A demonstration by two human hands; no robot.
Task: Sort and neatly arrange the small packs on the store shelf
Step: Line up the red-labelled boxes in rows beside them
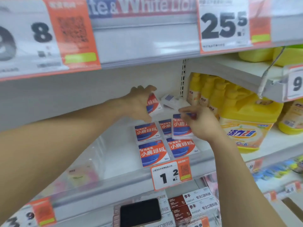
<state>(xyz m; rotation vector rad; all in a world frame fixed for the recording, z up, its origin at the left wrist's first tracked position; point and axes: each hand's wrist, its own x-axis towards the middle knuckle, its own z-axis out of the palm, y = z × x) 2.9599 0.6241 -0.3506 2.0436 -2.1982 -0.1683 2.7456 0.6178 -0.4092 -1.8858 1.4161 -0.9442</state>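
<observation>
Several small flat packs with red and blue labels lie on the white shelf (114, 154). Two front packs (153, 153) (182, 147) sit side by side, with two more (146, 131) (165, 126) behind them. My left hand (139, 104) grips one such pack (153, 103) lifted above the shelf further back. My right hand (201, 123) pinches the top edge of another pack (181, 127), held upright over the right rear pack. A pale white and lilac pack (170, 99) lies at the back of the shelf.
Yellow detergent bottles (246, 126) stand close on the right. A price tag reading 12 (171, 174) clips to the shelf's front edge. The upper shelf's rail with big price cards (224, 27) overhangs. Below are brown and white boxes (188, 205) and a black phone (140, 212).
</observation>
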